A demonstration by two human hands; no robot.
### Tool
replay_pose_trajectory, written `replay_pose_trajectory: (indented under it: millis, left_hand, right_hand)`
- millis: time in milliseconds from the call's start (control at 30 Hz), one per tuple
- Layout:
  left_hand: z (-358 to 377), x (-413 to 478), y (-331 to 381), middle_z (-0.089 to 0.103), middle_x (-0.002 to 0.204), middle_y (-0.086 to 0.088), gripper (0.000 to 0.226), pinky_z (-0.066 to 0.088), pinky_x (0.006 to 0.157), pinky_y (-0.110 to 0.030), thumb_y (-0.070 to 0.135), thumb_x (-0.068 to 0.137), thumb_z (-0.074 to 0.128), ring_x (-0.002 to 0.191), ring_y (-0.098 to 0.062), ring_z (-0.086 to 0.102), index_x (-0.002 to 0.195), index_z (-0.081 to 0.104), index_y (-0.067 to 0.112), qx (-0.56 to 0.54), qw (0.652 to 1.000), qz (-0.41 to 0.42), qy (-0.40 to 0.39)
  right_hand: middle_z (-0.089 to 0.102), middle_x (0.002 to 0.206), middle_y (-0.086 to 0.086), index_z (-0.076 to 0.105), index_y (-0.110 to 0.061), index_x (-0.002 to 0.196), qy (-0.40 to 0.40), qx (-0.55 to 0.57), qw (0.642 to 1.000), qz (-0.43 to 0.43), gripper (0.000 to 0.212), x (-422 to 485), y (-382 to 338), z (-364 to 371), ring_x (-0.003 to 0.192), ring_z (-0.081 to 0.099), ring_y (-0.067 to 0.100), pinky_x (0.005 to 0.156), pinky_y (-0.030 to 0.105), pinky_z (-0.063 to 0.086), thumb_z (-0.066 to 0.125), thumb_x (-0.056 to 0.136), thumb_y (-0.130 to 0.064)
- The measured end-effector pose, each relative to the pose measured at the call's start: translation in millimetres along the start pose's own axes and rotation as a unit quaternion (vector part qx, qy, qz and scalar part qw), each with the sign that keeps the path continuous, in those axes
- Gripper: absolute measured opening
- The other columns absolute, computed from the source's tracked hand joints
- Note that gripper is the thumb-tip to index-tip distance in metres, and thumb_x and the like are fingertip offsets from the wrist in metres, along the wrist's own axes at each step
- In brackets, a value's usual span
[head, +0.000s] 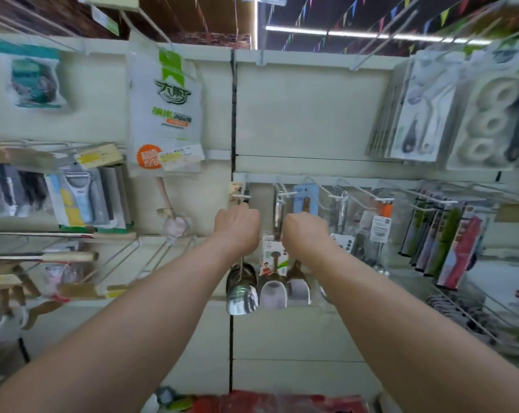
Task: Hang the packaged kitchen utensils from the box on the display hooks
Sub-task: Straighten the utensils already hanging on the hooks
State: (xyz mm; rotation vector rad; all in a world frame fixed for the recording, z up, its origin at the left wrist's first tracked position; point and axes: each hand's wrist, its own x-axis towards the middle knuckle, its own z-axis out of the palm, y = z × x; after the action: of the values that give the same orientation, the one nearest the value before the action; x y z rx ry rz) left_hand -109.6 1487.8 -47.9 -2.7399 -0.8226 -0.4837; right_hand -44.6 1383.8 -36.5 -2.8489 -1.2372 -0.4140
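Both arms reach up to the white display wall. My left hand (238,227) is curled round the top of a shiny metal scoop (242,289) that dangles below it, just under a white hook (241,197) with a small card on it. My right hand (306,231) is curled at the top of the packaged scoops (285,286), which hang from the neighbouring hook (283,193); what its fingers grip is hidden behind the hand. A card label (272,254) shows between my wrists.
More hooks to the right carry packaged utensils (379,225) and dark sleeves (449,239). On the left hang peelers (82,201), wooden-handled tools (58,257) and a large white bag (166,111). Red packaging (282,402) lies at the bottom edge.
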Motion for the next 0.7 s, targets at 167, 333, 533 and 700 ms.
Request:
replay_pose_trajectory:
  millis: [167, 333, 533, 700]
  left_hand:
    - [0.4, 26.4, 70.6, 0.058, 0.111, -0.008, 0.006, 0.042, 0.073, -0.035, 0.02, 0.091, 0.056, 0.103, -0.028, 0.058, 0.096, 0.058, 0.018, -0.01, 1.0, 0.029, -0.005]
    - [13.1, 55.3, 140.4, 0.057, 0.119, -0.01, 0.028, 0.045, 0.084, -0.037, 0.025, 0.093, 0.052, 0.111, -0.031, 0.056, 0.118, 0.058, 0.014, -0.038, 0.998, 0.039, -0.009]
    - [20.7, 79.4, 210.6, 0.054, 0.122, -0.009, 0.029, 0.042, 0.079, -0.036, 0.029, 0.094, 0.053, 0.113, -0.03, 0.054, 0.118, 0.056, 0.013, -0.055, 0.997, 0.038, -0.033]
    - [31.2, 97.7, 254.0, 0.053, 0.126, -0.01, 0.035, 0.044, 0.083, -0.036, 0.03, 0.094, 0.052, 0.115, -0.031, 0.053, 0.123, 0.056, 0.011, -0.09, 0.995, 0.011, -0.047]
  right_hand:
    - [0.062, 0.118, 0.009, 0.059, -0.008, 0.119, 0.001, -0.004, 1.0, 0.017, 0.028, 6.0, 74.7, 11.8, 0.107, 0.061, 0.029, 0.073, 0.033, 0.044, 0.045, 0.094, -0.007]
    - [0.062, 0.12, 0.013, 0.06, -0.006, 0.116, -0.013, 0.012, 0.999, 0.039, 0.027, 8.4, 153.4, 21.1, 0.11, 0.06, 0.029, 0.078, 0.032, 0.046, 0.046, 0.094, -0.004]
    - [0.064, 0.118, 0.01, 0.062, -0.008, 0.115, -0.027, 0.013, 0.998, 0.047, 0.027, 11.3, 232.4, 41.8, 0.107, 0.061, 0.028, 0.071, 0.031, 0.042, 0.048, 0.092, -0.003]
    - [0.063, 0.114, 0.007, 0.061, -0.01, 0.116, -0.041, 0.005, 0.998, 0.055, 0.029, 19.6, 283.7, 56.4, 0.104, 0.062, 0.027, 0.069, 0.031, 0.042, 0.05, 0.091, -0.004]
